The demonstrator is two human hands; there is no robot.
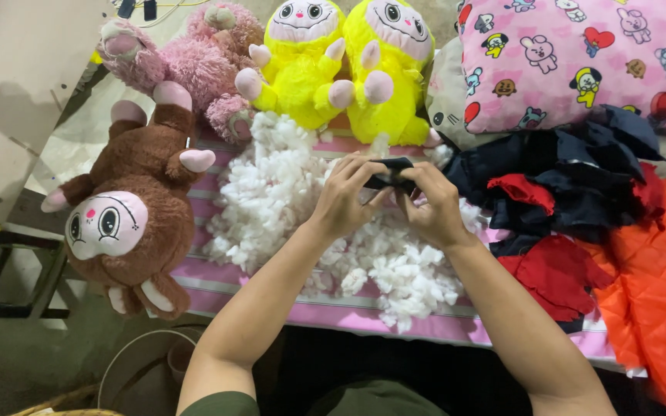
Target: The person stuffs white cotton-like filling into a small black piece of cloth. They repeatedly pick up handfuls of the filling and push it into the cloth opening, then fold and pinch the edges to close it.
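Both your hands hold a small dark fabric piece over the white stuffing pile.

Your left hand and right hand are each closed around the fabric piece, pinching it from either side just above the stuffing pile on the bench. Left of the pile lies a brown plush toy; beyond it sit a pink plush toy and two yellow plush toys. Right of the pile are dark and red fabric scraps.

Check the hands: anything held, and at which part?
Both hands hold one small dark fabric piece above the white stuffing pile. Left hand has its grip on the piece's left end, right hand on its right end.
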